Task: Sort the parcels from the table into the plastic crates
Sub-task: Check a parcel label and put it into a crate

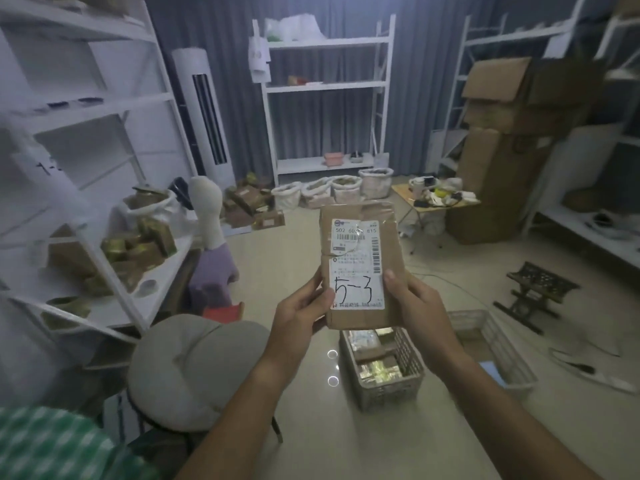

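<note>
Both the left hand (301, 306) and right hand (415, 299) grip a flat cardboard parcel (360, 265); its white label reads "502…815", handwritten perhaps "5-3". Slatted plastic crate (408, 358) at six o'clock.

Dim room; grey curtains (242, 98) behind white shelving (327, 86); pale glossy floor (294, 254); stacked cardboard boxes (502, 140) at right.
</note>
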